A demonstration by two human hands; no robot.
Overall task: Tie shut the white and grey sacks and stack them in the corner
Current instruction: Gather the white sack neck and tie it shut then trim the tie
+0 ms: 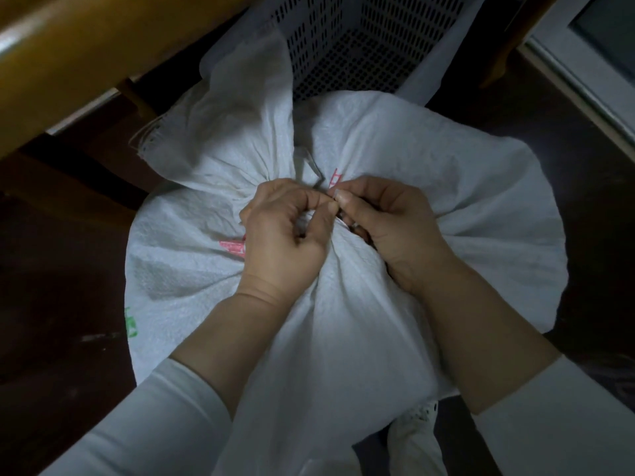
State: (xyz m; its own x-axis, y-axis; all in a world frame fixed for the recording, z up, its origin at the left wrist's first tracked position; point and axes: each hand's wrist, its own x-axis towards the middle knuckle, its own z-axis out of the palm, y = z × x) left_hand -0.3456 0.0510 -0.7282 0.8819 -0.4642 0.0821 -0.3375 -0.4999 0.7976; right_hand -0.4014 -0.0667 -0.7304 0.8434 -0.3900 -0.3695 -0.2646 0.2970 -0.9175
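Both hands sit right on the gathered neck of the white sack (395,139). Left hand (285,235) and right hand (385,221) each pinch a thin tie (311,166) with thumb and fingertips, knuckles nearly touching. Sack stands on the dark floor (51,286), just in front of the crate (347,39), loose top flopped toward it.

- perforated plastic crate (347,39) up top, greyish white, holes all over its walls and bottom
- yellowish wooden furniture edge (62,46) running across the upper left
- dark floor (58,276) pretty much everywhere else
- pale framed panel (591,60) in the upper right corner, can't tell what it is
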